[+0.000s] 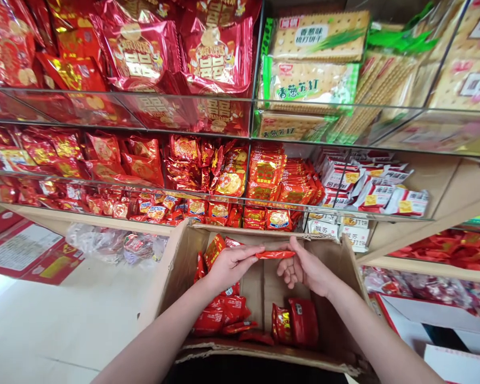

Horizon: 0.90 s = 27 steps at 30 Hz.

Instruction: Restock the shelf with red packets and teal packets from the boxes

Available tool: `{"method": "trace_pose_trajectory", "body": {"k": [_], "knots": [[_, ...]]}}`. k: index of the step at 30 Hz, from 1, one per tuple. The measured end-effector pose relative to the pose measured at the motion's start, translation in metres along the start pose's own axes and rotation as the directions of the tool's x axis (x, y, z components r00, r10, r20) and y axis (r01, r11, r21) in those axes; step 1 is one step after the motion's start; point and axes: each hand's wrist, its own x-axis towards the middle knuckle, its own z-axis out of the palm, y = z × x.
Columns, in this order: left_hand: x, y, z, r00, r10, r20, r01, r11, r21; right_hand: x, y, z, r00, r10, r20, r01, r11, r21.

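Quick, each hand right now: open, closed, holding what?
Left hand: closed on one end of a red packet.
Right hand: at the packet's other end, fingers curled; grip unclear.

Above and right of the grip lie green-trimmed cracker packs (316,80); above and left, large crimson bags (144,58). Well left of it are clear plastic bags (100,242) (a white-labelled red carton (40,261) farther out); lower right, a white carton (428,309).
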Motion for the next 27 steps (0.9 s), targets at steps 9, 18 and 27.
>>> {"method": "trace_pose_trajectory", "body": {"k": [9, 18, 27], "knots": [[0.003, 0.000, 0.003, 0.975, -0.176, -0.136, 0.107, 0.906, -0.410, -0.005, -0.002, -0.002, 0.948, -0.302, 0.095, 0.316, 0.926, -0.208], [0.004, -0.006, 0.007, 0.926, -0.373, 0.048, 0.338, 0.769, -0.542, 0.004, 0.006, -0.004, 0.919, -0.392, 0.052, 0.375, 0.822, -0.429], [0.004, -0.005, 0.007, 0.928, -0.370, -0.051, 0.287, 0.794, -0.537, 0.001, 0.004, 0.003, 0.902, -0.421, 0.095, 0.420, 0.806, -0.418]]}}
